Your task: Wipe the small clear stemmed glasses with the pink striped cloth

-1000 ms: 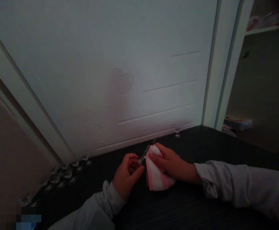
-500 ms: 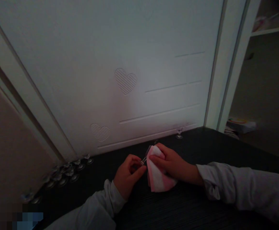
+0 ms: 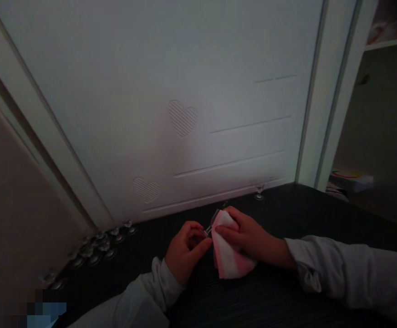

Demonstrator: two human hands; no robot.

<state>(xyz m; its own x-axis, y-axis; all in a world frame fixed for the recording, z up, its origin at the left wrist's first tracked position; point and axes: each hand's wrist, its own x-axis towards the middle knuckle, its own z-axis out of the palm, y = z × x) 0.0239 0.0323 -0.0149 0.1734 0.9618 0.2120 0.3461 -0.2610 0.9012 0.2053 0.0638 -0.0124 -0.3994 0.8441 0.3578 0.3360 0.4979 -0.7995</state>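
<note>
In dim light, my left hand (image 3: 186,250) pinches the stem end of a small clear glass (image 3: 211,225) that lies tilted between both hands. My right hand (image 3: 249,237) is closed round a pink-and-white cloth (image 3: 229,259) wrapped over the glass's bowl. Both hands rest low over a dark table top (image 3: 253,296), close to a white panel. Most of the glass is hidden by the cloth and my fingers.
Several small clear glasses (image 3: 96,248) stand in a row along the table's left back edge. One more small glass (image 3: 259,192) stands alone by the white panel (image 3: 185,118) with heart shapes. Shelves (image 3: 358,182) with papers lie at the right.
My hands have held almost the same grip; the fingers of my left hand shifted slightly on the stem. The view drifted a little to the left, so everything sits further right.
</note>
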